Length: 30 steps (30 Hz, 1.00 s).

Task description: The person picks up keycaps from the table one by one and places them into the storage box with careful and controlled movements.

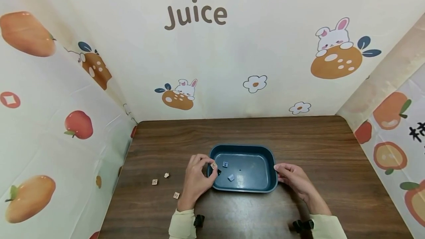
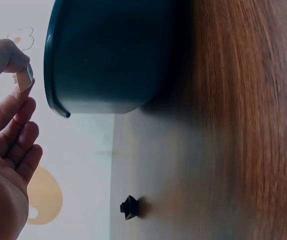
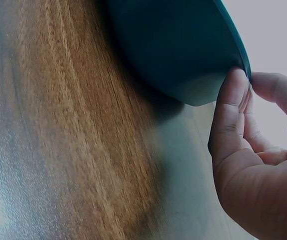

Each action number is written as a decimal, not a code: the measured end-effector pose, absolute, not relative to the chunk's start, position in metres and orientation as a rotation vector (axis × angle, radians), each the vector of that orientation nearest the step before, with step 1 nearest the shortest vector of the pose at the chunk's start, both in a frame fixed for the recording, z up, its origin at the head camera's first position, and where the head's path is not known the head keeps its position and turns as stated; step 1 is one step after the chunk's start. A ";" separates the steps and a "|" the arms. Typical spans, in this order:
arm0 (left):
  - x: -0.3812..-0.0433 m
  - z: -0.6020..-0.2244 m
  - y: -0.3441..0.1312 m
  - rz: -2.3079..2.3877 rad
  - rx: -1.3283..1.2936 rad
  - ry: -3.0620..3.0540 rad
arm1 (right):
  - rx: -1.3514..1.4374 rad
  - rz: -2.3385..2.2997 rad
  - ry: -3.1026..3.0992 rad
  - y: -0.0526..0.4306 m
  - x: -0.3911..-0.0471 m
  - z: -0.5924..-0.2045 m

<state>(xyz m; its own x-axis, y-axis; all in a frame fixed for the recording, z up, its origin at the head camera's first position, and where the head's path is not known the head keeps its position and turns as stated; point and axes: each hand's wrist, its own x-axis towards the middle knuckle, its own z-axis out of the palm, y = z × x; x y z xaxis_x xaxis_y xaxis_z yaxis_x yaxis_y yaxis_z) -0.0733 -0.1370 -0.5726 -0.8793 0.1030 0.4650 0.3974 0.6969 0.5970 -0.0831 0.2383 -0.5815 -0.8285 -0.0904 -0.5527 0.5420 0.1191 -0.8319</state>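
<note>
A small square cream block (image 1: 214,165) is pinched between the thumb and index finger of my left hand (image 1: 198,175), over the left rim of a dark blue-green plastic bin (image 1: 244,190). In the left wrist view the block (image 2: 24,78) shows small projections on one side. My right hand (image 1: 295,180) pinches the bin's right rim, thumb and fingers on either side of the wall (image 3: 203,60). Inside the bin lie two small blue blocks, one farther back (image 1: 225,164) and one nearer (image 1: 231,177). A small black piece (image 1: 219,172) shows beside the left thumb.
Left of the bin, on the brown wooden table (image 1: 172,135), lie three more small cream blocks: one at far left (image 1: 154,182), one farther back (image 1: 166,175), one nearer (image 1: 176,195). Fruit-printed cloth (image 1: 232,54) hangs behind the table and along both sides.
</note>
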 end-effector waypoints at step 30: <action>-0.073 -0.585 -0.104 -0.939 -0.567 -2.571 | 0.387 -1.808 1.899 0.239 -0.082 -0.584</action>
